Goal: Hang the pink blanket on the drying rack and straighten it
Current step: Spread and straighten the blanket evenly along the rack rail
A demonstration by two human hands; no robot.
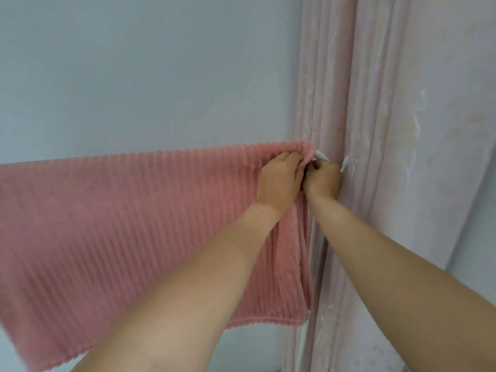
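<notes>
Both hands, left (280,181) and right (323,179), pinch blanket (134,218) edge at rack (320,156) end; hung, straightening remains.

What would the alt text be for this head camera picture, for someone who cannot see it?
Two bare hands, left hand and right hand, pinch the top right corner of a ribbed pink blanket draped over a white drying rack, beside a pale curtain.

The blanket (128,224) is dusty pink, ribbed in fine parallel stripes. Behind it the wall (147,76) is pale bluish grey — the curtain (389,130) pale pink with faint yellowish blotches. The rack (320,155) is white.
</notes>
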